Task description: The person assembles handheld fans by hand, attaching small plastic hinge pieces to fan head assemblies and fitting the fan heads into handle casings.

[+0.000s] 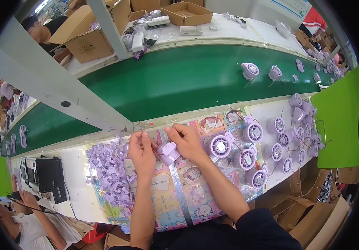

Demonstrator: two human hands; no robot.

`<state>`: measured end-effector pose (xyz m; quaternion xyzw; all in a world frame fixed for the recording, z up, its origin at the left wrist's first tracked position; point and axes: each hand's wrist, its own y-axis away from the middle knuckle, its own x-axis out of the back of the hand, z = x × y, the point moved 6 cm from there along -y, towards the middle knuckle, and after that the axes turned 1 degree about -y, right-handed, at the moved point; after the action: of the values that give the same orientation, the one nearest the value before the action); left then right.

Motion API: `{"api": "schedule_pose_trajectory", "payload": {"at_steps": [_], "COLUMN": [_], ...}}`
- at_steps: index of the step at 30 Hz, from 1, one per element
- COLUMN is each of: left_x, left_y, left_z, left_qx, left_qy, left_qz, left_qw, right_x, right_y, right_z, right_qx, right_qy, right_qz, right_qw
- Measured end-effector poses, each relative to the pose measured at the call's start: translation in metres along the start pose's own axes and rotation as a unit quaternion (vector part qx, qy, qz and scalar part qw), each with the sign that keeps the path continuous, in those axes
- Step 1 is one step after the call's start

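Note:
A light purple round fan housing [168,153] with a small block-shaped part on its side sits between my two hands, over the middle of the patterned mat [158,189]. My right hand [186,143] is closed on the housing from the right, thumb toward its top. At its left, the fingers of my left hand [142,148] are pinched together; what they hold is too small to make out. A thin red wire shows beside that hand. Left of it lies a heap of small purple plastic clips [112,173]. Several purple fan housings with wires [220,146] stand to the right.
Beyond the bench runs a green conveyor belt [179,75] carrying a few purple parts. A white metal post [62,83] slants in at left. A black box device [49,179] stands at the left; a green panel [340,121] borders the right. Co-workers sit at the left.

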<state>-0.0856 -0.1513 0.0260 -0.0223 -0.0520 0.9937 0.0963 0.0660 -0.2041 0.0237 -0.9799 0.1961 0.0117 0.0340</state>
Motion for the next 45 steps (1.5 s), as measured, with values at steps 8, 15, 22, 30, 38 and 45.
{"api": "schedule_pose_trajectory", "payload": {"at_steps": [8,15,22,30,38,45], "left_x": [0.002,-0.011,-0.026,-0.023,-0.008,-0.010], "left_y": [0.004,0.009,0.013,0.012,0.008,0.008], "left_z": [0.000,0.010,0.018,0.009,-0.006,0.002], "left_qx": [0.035,-0.039,-0.054,-0.053,0.053,0.024], "left_qy": [-0.005,-0.009,0.000,0.001,0.082,0.066], "left_qz": [-0.022,-0.145,-0.241,-0.209,-0.096,-0.073], "left_qw": [0.999,0.989,0.969,0.976,0.991,0.995], "right_x": [0.004,0.012,0.017,0.015,0.006,0.005], "right_y": [-0.001,-0.002,-0.003,-0.003,-0.001,-0.002], "right_z": [-0.001,0.000,0.003,0.002,0.004,0.004], "right_qx": [-0.007,-0.021,-0.033,-0.054,-0.034,-0.019], "right_qy": [-0.032,-0.067,-0.099,-0.107,-0.115,-0.129], "right_qz": [0.033,0.087,0.123,0.115,0.056,0.057], "right_qw": [0.999,0.994,0.987,0.986,0.991,0.990]}}
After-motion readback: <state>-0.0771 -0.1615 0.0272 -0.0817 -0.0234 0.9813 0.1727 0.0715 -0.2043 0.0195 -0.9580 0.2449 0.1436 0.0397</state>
